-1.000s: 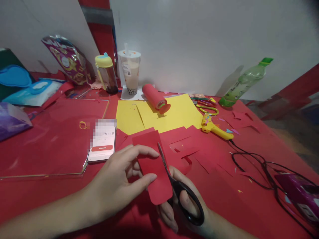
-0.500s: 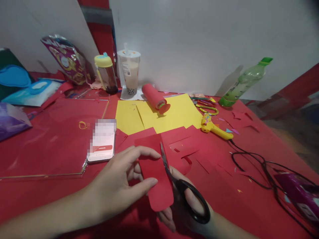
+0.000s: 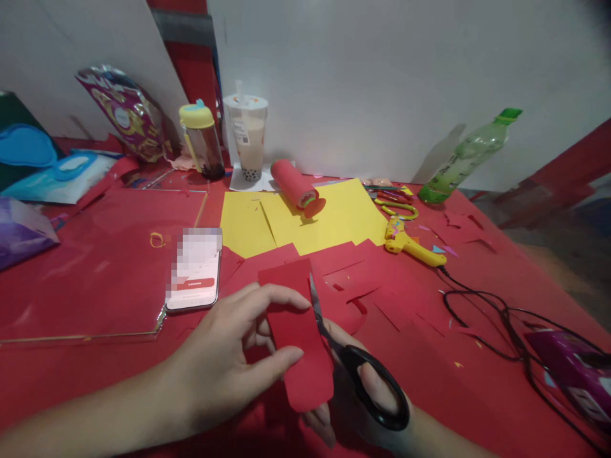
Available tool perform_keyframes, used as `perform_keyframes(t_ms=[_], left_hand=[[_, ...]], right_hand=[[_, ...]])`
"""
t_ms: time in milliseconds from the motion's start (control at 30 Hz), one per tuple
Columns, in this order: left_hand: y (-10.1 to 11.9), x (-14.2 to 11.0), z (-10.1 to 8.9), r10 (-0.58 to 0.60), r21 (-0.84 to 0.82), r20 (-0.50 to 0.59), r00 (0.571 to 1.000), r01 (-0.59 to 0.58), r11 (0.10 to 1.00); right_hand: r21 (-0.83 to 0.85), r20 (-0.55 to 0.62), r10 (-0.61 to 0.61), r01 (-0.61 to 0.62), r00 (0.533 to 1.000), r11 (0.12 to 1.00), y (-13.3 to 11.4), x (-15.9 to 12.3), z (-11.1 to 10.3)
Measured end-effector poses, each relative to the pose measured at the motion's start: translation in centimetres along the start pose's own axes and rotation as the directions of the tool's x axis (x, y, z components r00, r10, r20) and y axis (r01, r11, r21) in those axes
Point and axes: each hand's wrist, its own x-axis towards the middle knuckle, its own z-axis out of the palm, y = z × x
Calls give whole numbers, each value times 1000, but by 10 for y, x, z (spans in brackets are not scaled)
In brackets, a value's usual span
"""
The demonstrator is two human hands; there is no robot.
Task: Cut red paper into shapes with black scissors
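Note:
A strip of red paper with rounded near corners is pinched between the thumb and fingers of my left hand. My right hand is closed on black-handled scissors, with the thumb through the upper loop. The blades lie along the right edge of the strip, pointing away from me. Part of my right hand shows beneath the paper; its other fingers are mostly hidden. Red paper sheets and offcuts lie just beyond the strip.
A phone lies left of my hands. Yellow sheets carry a red paper roll. A yellow glue gun trails a black cable to the right. A drink cup, a yellow-lidded bottle and a green bottle stand behind.
The scissors have shifted slightly right and toward me, and the blades look closer together. The paper strip stays in my left hand, almost unmoved.

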Motion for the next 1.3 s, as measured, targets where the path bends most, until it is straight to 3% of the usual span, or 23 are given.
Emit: perform_keyframes(t_ms=[100, 200, 567, 800, 1300], left_hand=[[3, 0, 2, -26, -5, -44, 999, 26, 1000], [4, 0, 1, -14, 34, -23, 1000, 15, 999], [-2, 0, 0, 15, 97, -4, 1000, -15, 995], [0, -1, -1, -32, 87, -36, 999, 35, 996], [-2, 1, -3, -18, 42, 40, 999, 16, 999]], right_hand=[[-74, 17, 7, -6, 1000, 997, -1, -2, -3], [-121, 29, 33, -29, 999, 992, -3, -2, -4], [-68, 25, 25, -23, 999, 997, -4, -2, -1], [-59, 27, 11, -10, 1000, 998, -3, -1, -2], [-6, -30, 12, -12, 999, 1000, -3, -1, 1]])
